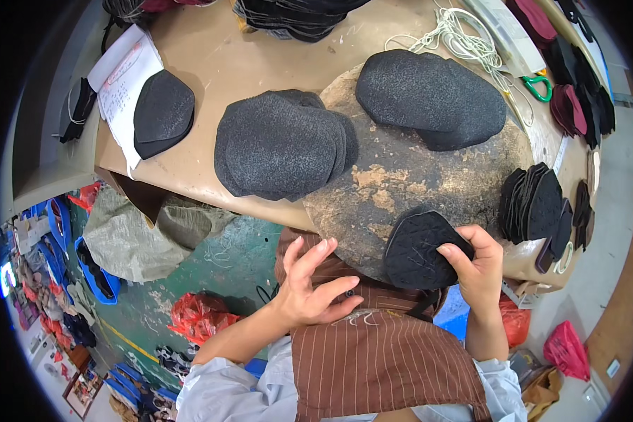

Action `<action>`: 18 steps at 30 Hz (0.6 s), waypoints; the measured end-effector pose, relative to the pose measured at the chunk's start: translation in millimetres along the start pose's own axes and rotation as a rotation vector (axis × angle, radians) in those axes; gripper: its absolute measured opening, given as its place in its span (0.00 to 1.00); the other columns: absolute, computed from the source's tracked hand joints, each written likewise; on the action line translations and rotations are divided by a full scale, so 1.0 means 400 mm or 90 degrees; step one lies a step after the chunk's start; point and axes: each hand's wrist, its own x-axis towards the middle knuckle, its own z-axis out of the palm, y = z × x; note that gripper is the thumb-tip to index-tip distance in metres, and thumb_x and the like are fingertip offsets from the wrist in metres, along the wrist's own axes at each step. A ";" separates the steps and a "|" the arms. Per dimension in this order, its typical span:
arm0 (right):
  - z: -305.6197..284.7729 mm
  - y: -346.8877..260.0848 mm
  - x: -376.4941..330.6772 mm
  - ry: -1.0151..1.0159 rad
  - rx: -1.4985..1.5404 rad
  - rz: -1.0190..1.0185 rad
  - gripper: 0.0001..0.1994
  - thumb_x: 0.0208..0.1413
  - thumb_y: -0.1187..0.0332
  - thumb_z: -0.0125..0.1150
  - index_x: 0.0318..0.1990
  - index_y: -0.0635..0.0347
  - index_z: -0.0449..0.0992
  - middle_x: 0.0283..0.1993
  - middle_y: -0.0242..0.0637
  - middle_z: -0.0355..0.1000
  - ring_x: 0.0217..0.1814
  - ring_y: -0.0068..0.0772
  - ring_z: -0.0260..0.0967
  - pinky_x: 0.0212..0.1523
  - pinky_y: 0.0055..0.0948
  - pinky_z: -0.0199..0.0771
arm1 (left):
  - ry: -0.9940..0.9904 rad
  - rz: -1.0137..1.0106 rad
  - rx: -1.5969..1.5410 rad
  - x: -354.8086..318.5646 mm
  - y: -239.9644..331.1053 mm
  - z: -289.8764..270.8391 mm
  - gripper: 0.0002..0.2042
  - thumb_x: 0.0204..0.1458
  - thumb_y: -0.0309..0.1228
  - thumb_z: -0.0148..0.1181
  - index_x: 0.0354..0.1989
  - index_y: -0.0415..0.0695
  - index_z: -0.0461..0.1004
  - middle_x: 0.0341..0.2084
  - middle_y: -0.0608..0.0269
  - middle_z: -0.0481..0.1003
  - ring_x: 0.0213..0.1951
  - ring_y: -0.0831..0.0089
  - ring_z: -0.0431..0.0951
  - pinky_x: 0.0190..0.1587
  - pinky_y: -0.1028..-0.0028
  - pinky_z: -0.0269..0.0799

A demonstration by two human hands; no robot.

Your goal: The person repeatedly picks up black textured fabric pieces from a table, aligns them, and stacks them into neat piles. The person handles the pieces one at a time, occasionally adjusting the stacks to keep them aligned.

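My right hand (482,264) pinches the right edge of a black quilted fabric piece (423,247), thumb on top, above the near edge of a worn round board (436,172). A dark grey rim of another layer shows along the piece's upper left side. My left hand (313,285) hangs to the left of it with fingers spread, holding nothing, over my brown striped apron (387,366). Beyond the hands lie a stack of dark grey speckled fabric pieces (278,148) and a second, fanned-out pile of grey pieces (429,95).
At the right stands a stack of black pieces (531,204). Farther back are tangled white cords (464,39) and green-handled scissors (536,88). On the left, small dark pieces (163,111) rest on a paper sheet (123,77). A red plastic bag (200,316) sits on the green floor.
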 end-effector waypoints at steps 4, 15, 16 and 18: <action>0.007 0.011 -0.003 0.024 -0.009 -0.015 0.07 0.49 0.78 0.66 0.35 0.67 0.75 0.30 0.29 0.74 0.32 0.14 0.68 0.34 0.17 0.70 | -0.004 0.016 -0.016 -0.005 -0.005 0.003 0.22 0.37 0.36 0.72 0.41 0.52 0.69 0.53 0.43 0.69 0.63 0.60 0.59 0.65 0.52 0.42; 0.015 0.015 -0.008 0.038 -0.029 -0.023 0.08 0.49 0.78 0.66 0.36 0.68 0.75 0.30 0.30 0.75 0.33 0.15 0.69 0.35 0.17 0.70 | 0.022 0.012 -0.049 0.015 0.007 0.034 0.15 0.38 0.29 0.70 0.36 0.50 0.73 0.50 0.53 0.73 0.54 0.70 0.71 0.64 0.53 0.44; 0.014 0.017 -0.009 0.040 -0.030 -0.023 0.08 0.49 0.78 0.66 0.36 0.68 0.75 0.30 0.30 0.75 0.33 0.15 0.68 0.34 0.17 0.70 | 0.021 0.012 -0.045 0.015 0.008 0.035 0.16 0.38 0.29 0.70 0.36 0.50 0.73 0.50 0.53 0.73 0.54 0.70 0.70 0.64 0.53 0.45; 0.014 0.020 -0.008 0.044 -0.034 -0.026 0.08 0.49 0.78 0.66 0.36 0.68 0.75 0.29 0.30 0.75 0.32 0.14 0.68 0.34 0.17 0.70 | 0.016 0.009 -0.039 0.013 0.010 0.036 0.16 0.37 0.30 0.70 0.37 0.51 0.73 0.50 0.54 0.73 0.54 0.70 0.70 0.64 0.53 0.45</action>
